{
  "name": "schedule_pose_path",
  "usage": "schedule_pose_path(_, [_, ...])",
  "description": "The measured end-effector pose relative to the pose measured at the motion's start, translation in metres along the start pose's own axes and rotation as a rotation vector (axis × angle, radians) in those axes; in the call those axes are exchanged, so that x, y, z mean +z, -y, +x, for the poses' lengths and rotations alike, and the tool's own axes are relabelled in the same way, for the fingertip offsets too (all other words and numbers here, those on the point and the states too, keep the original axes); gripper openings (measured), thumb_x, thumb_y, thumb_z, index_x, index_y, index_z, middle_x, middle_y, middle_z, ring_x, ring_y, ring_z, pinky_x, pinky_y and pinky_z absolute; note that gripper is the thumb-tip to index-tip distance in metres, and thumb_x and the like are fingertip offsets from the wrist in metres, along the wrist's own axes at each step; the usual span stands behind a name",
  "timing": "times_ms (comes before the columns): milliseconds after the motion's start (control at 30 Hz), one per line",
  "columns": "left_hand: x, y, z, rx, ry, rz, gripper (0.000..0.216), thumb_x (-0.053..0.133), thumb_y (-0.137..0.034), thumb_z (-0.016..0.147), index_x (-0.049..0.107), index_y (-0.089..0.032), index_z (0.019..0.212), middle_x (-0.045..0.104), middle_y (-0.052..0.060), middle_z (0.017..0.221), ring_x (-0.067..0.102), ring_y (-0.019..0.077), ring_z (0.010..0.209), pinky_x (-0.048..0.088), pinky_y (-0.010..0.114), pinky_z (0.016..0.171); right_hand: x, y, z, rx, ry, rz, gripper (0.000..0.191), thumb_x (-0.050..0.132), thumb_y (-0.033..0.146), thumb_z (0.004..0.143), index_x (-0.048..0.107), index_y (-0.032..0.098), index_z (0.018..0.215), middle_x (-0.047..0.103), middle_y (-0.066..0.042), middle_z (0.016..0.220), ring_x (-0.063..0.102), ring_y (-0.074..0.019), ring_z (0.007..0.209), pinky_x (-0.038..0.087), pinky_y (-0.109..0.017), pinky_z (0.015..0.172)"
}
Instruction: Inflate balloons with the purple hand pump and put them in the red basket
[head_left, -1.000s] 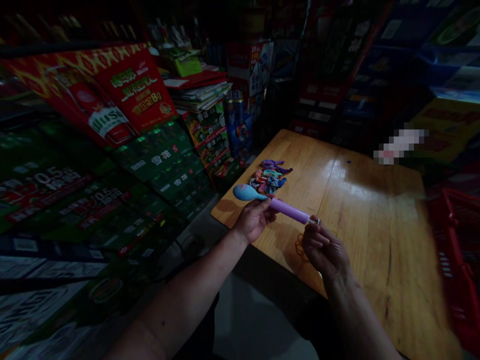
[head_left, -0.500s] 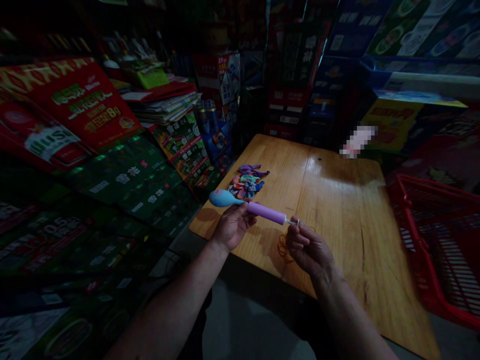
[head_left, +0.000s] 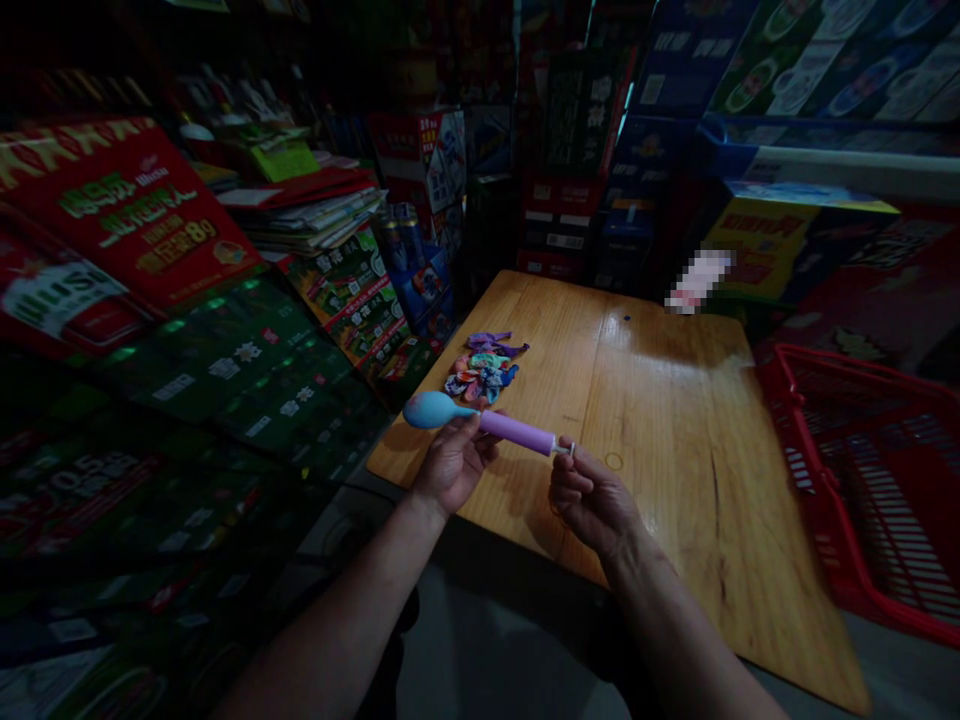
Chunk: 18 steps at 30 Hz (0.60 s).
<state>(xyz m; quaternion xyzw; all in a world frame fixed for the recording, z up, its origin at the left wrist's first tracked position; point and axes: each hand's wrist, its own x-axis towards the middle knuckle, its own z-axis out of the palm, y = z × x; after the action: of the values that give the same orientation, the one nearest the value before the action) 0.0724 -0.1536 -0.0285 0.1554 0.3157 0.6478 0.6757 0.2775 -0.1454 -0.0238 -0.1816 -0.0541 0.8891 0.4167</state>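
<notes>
Dim frame, blurred toward the edges. Neck of the blue balloon [head_left: 429, 409] is partly covered by the left hand [head_left: 454, 464], so can't tell how it seats on the purple pump [head_left: 517, 432]. Left thumb and fingers are curled in around that joint at centre frame, gripping where neck meets pump; the other fingers are partly folded, exact contact hard to read. Balloon is partly inflated, sticking out left of the hand above the left corner of the wooden table [head_left: 667, 410]. Pump slants slightly down to the right, held above the tabletop. Right hand [head_left: 596, 500], just right of centre, is mostly closed: thumb and index pinch the white handle [head_left: 567, 450] at the pump's right end, remaining fingers folded toward the palm. A short bit of rod shows between barrel and fingers. Orange bands [head_left: 553, 510] under the right hand are mostly hidden; one yellow ring [head_left: 614, 461] lies in plain sight just above it. Limp balloons [head_left: 484, 370] sit in a heap above the pump, overlapping, can't count them. Pixelated patch [head_left: 697, 282] at upper right masks whatever is there. Red basket [head_left: 806, 480] is cut off by the right edge.
</notes>
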Motion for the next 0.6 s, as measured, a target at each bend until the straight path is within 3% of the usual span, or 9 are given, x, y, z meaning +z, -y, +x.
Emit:
schedule_pose_path(267, [-0.004,-0.022,0.004,0.132,-0.045,-0.009,0.02,0.07,-0.022,0.081,0.065,-0.019,0.1,0.073,0.007,0.1,0.07,0.0168,0.085,0.051,0.021,0.061,-0.002,0.035,-0.007,-0.075,0.033,0.021,0.014,0.056,0.008,0.088,0.061,0.012,0.1,0.06,0.002,0.072,0.044,0.0002,0.045,0.04,-0.011,0.045])
schedule_pose_path(433, [-0.003,-0.01,-0.003,-0.022,0.001,0.007,0.019,0.067,-0.021,0.084,0.065,-0.019,0.103,0.07,0.009,0.111,0.069,0.0193,0.091,0.056,0.032,0.075,0.0,0.016,-0.004,-0.023,0.008,-0.071,0.012,0.062,0.011,0.085,0.062,0.013,0.097,0.061,0.001,0.071,0.042,-0.0013,0.045,0.041,-0.013,0.045])
schedule_pose_path(600, [-0.002,-0.001,-0.004,-0.013,-0.011,-0.048,0.022,0.065,-0.02,0.085,0.065,-0.017,0.107,0.07,0.01,0.112,0.068,0.0172,0.091,0.056,0.033,0.081,0.007,0.003,-0.001,-0.077,0.01,-0.111,0.013,0.067,0.012,0.082,0.062,0.012,0.094,0.061,0.001,0.069,0.039,-0.0005,0.045,0.039,-0.012,0.046])
